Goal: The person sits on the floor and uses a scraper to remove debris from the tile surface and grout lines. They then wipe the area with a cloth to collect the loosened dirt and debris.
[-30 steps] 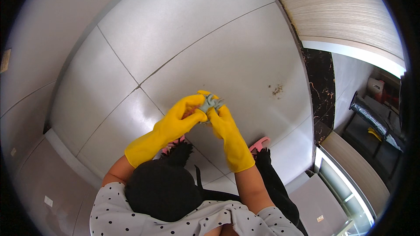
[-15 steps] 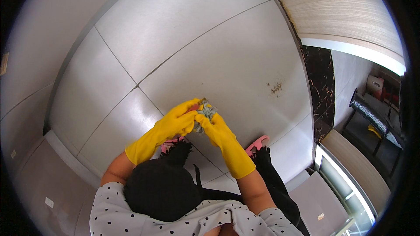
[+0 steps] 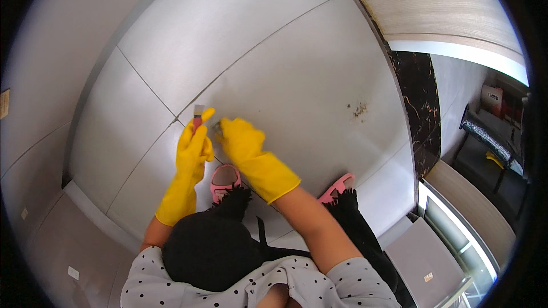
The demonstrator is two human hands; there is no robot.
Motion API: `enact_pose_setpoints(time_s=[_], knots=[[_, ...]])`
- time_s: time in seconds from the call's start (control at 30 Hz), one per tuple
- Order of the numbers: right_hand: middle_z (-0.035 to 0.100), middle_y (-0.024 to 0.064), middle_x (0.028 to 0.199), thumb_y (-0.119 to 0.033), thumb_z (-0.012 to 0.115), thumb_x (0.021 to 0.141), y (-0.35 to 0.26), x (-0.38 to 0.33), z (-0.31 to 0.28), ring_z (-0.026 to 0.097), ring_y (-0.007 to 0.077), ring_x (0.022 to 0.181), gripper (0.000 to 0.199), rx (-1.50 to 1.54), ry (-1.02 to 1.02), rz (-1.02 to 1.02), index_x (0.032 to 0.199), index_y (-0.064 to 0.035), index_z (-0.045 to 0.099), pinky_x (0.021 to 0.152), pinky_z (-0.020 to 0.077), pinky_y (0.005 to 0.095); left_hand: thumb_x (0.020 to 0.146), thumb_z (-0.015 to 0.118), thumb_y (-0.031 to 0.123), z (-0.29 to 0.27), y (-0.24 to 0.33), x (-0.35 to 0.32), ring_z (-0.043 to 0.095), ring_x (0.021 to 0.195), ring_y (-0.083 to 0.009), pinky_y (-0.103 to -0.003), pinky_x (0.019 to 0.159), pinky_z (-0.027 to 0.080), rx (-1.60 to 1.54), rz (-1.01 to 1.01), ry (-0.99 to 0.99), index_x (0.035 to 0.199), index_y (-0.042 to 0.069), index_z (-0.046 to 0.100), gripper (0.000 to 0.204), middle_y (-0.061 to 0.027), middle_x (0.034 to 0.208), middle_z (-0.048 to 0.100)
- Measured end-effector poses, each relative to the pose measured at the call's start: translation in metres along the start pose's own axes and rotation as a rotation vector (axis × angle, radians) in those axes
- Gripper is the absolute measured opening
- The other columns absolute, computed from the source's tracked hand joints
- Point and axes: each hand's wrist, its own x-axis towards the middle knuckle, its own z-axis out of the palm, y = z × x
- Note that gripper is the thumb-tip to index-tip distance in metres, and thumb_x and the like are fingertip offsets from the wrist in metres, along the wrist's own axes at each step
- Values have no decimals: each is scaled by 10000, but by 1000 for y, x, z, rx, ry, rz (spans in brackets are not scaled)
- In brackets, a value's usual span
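Both hands wear long yellow rubber gloves. My left hand [image 3: 193,147] grips the red handle of a small scraper [image 3: 198,115], whose flat metal blade points away from me, over a tile joint. To the right of it, my right hand [image 3: 238,141] is closed on a grey cloth [image 3: 217,129]. Only a small bit of the cloth shows at the fingertips, close to the scraper handle; the glove hides the remainder. The hands are apart from each other, held above the floor.
Large light grey floor tiles [image 3: 285,80] spread ahead, with a patch of dark crumbs [image 3: 359,111] to the right. My feet in pink sandals [image 3: 225,179] are below the hands. A black marble threshold [image 3: 419,97] borders the right side, beneath a wooden door [image 3: 456,5].
The hands have parted: the left has moved left with the scraper, now blade up, and the right has moved left and slightly up with the cloth, which was bunched between both hands.
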Motion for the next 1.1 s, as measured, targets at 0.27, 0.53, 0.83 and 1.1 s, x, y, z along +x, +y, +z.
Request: enact_pose_setpoints(time_s=[0.27,0.53,0.83,1.1], knots=[[676,168,1142,-401,706,851,206,-17,-100,636,379,1049,503,245,412,476,1230,-82,616,865,512,485,1034,502,153,-23,9,5,336,480,-45,-224,428,284,-3,81,122,1344,28,546,336,33,626,468],[678,150,1041,-323,707,808,13,-56,9,667,397,943,368,79,-104,55,1147,-202,630,732,528,549,1042,492,178,-3,11,6,275,469,-50,-225,443,259,63,85,58,1378,49,532,363,45,571,381],[686,184,1058,-332,706,843,177,-29,-69,652,381,988,411,288,425,400,1157,-82,619,772,532,495,1042,491,197,-29,3,10,289,475,-42,-216,460,284,116,149,112,1402,61,511,386,56,600,369],[666,154,1104,-259,714,831,82,-77,-13,646,379,1021,458,133,19,206,1274,-269,598,845,520,511,1046,490,221,-20,1,14,375,475,-48,-207,448,303,210,182,97,1384,60,514,375,19,614,501]])
